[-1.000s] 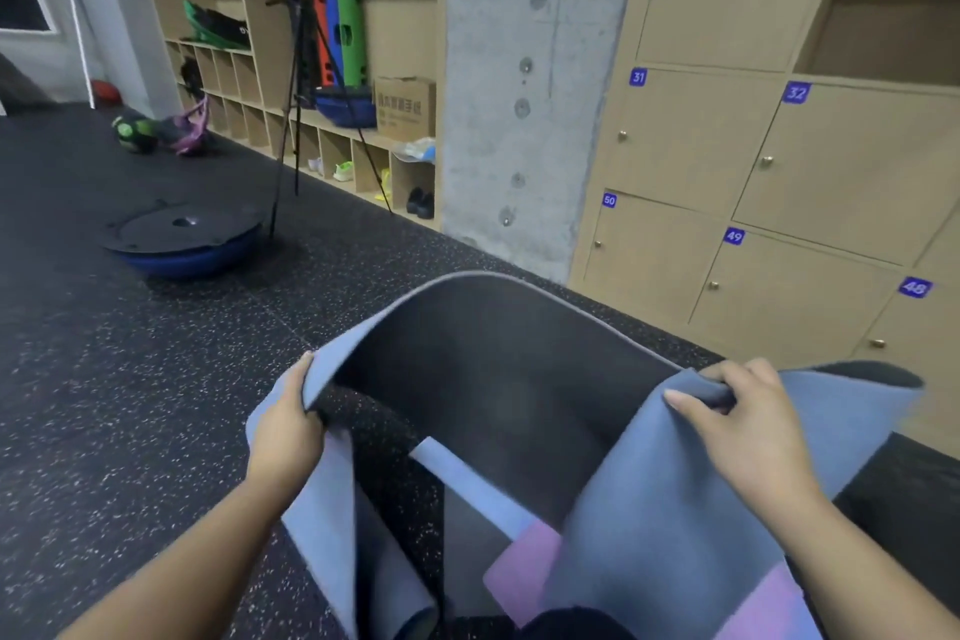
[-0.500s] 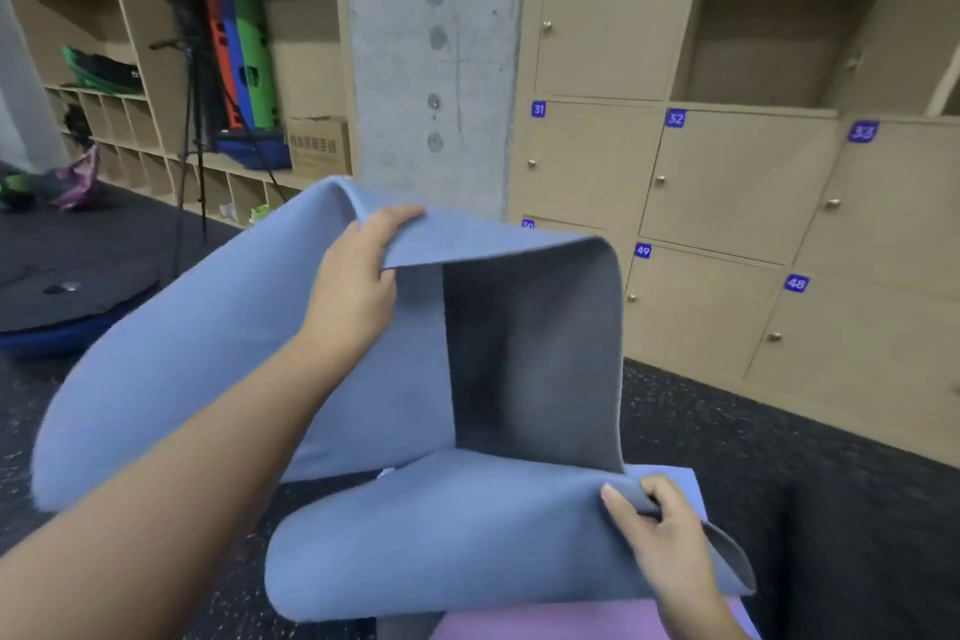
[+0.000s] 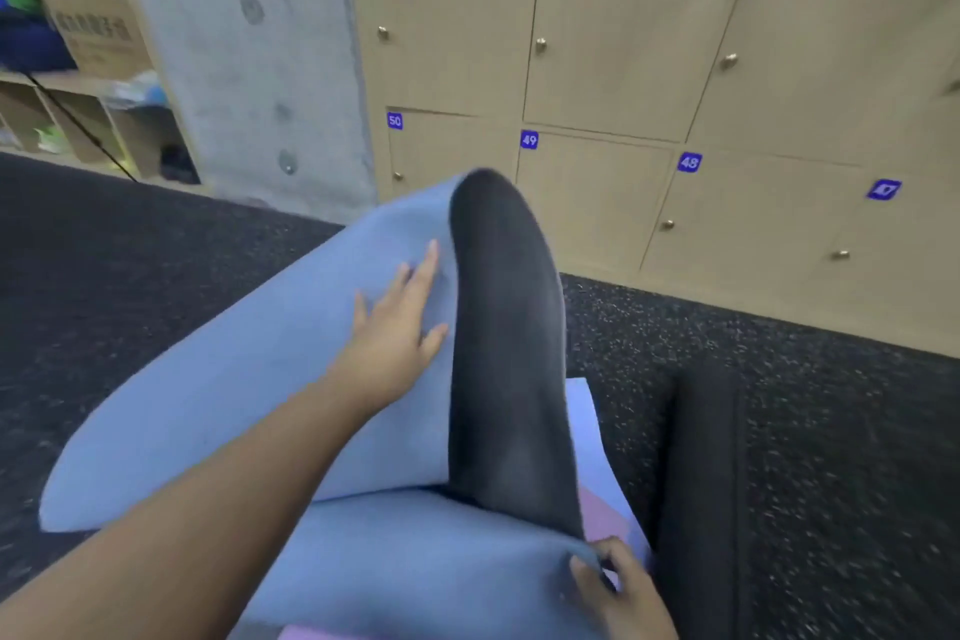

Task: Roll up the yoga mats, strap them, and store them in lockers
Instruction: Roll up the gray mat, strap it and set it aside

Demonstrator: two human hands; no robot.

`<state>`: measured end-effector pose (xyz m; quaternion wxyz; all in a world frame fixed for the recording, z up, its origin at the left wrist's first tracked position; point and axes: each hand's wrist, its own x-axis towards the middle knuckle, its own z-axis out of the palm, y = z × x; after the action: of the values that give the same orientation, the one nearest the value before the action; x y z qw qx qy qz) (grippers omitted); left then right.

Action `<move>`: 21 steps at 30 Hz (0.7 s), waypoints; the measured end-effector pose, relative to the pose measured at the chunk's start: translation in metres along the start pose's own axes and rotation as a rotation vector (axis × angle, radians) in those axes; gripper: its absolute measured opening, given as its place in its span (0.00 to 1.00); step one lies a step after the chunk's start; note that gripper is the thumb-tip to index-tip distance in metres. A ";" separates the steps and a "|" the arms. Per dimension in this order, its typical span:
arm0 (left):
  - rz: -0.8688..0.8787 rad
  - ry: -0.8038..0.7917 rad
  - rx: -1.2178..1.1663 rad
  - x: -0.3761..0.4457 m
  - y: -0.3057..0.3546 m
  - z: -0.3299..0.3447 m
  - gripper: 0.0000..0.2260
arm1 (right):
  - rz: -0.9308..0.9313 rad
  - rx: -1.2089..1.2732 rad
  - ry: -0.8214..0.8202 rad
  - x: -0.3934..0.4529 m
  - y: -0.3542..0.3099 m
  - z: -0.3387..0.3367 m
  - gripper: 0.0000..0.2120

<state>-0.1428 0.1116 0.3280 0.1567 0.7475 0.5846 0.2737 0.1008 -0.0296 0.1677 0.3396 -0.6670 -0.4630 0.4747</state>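
1. Speckled black rubber flooring (image 3: 130, 276) ran back to a wall of pale wooden lockers (image 3: 613, 42), their doors shut and tagged with blue number plates reading 31, 32, 33 above and 50, 49, 48 below.
2. To the left of the lockers stood a bare concrete pillar (image 3: 249, 68), and beside it open wooden shelving (image 3: 78, 120) held a cardboard box (image 3: 96, 31) and blurred blue and green items.
3. At centre, a blue yoga mat (image 3: 249, 379) with a dark grey underside was folded over on itself above the floor, its grey face curling up in a tall arc towards the lockers.
4. The person's left hand (image 3: 397, 327) lay flat on the blue face of the raised fold, fingers spread and straight, just beside the grey edge.
5. The right hand (image 3: 618, 587), at the lower edge of the view, pinched the near corner of the mat where the grey strip came down, with fingers curled around it.
6. Under the blue mat lay a pink mat (image 3: 602, 515), only a small patch of it showing near the right hand.
7. A dark strip (image 3: 701, 483) lay on the floor to the right, possibly another mat, though motion blur made it hard to tell.
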 end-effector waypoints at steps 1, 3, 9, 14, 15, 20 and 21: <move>-0.037 -0.095 0.076 0.004 -0.008 0.027 0.33 | 0.022 0.030 0.025 0.005 0.003 -0.005 0.04; -0.082 -0.210 0.163 0.008 -0.026 0.075 0.32 | 0.048 0.081 0.034 0.021 0.008 -0.013 0.08; -0.119 -0.331 0.181 -0.004 -0.063 0.169 0.34 | 0.098 0.126 0.093 0.059 0.047 -0.026 0.16; -0.112 -0.321 0.183 -0.036 -0.099 0.222 0.42 | 0.161 -0.097 0.301 0.082 0.092 -0.017 0.41; -0.088 -0.384 0.214 -0.044 -0.107 0.230 0.43 | 0.169 -0.170 0.304 0.082 0.096 -0.013 0.45; -0.015 -0.688 0.348 -0.068 -0.134 0.245 0.45 | 0.046 -0.509 0.089 0.081 0.110 0.013 0.42; 0.002 -0.738 0.367 -0.068 -0.138 0.244 0.48 | 0.038 -0.572 0.033 0.081 0.111 0.018 0.40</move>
<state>-0.1187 0.1045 0.0407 0.2196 0.8115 0.5277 -0.1213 0.1257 0.0091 0.0373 0.1360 -0.7518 -0.5602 0.3202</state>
